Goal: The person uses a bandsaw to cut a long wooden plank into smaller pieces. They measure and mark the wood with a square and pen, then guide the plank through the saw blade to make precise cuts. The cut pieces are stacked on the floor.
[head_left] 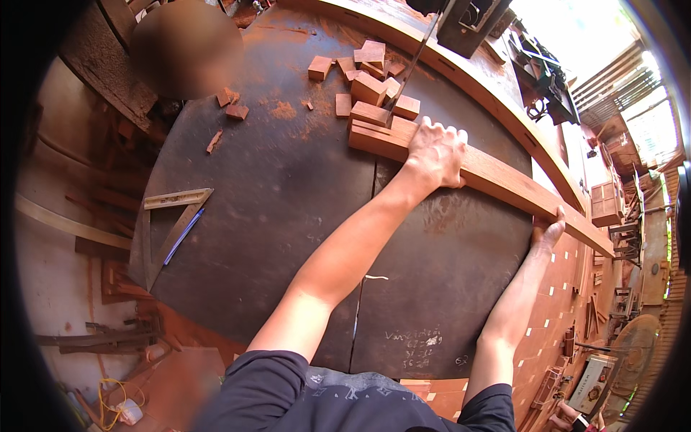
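Note:
A long reddish-brown wooden beam [504, 180] lies across the dark saw table [273, 230], its far right end reaching past the table edge. My left hand [437, 150] is closed over the beam near its left end. Further along, my right hand [551, 230] grips it with the thumb on top and the fingers hidden beneath. A thin bandsaw blade [419, 57] comes down at the beam's left end, where a slit and a stepped cut show. Several small wood blocks [368, 89] lie loose behind and beside that end.
A triangular square [177, 199] and a blue pen [184, 236] lie on the table's left. Reddish sawdust [282, 109] and scraps [237, 112] are scattered near a blurred round shape. A long curved timber [497, 102] runs along the back. A fan [637, 360] stands at right.

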`<control>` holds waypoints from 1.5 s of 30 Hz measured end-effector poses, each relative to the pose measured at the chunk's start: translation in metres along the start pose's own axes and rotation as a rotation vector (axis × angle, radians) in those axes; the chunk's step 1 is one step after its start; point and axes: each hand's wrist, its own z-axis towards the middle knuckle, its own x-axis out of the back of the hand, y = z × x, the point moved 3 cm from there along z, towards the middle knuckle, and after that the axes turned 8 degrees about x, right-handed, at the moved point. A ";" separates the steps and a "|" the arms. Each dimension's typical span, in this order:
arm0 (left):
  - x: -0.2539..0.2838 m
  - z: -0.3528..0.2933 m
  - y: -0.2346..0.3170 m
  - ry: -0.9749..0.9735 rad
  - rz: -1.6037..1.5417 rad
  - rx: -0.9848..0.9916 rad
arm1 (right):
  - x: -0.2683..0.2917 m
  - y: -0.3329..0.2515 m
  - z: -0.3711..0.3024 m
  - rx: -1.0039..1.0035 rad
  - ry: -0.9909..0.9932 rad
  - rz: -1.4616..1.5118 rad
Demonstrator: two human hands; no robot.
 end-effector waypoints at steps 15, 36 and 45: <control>-0.004 0.008 0.018 0.054 0.008 -0.012 | 0.006 -0.005 0.003 0.015 -0.007 -0.124; -0.002 0.013 0.018 0.034 0.018 -0.006 | 0.005 0.000 0.009 -0.009 -0.054 0.022; 0.001 0.015 0.018 0.034 0.011 -0.016 | 0.006 0.000 0.011 0.010 -0.039 0.021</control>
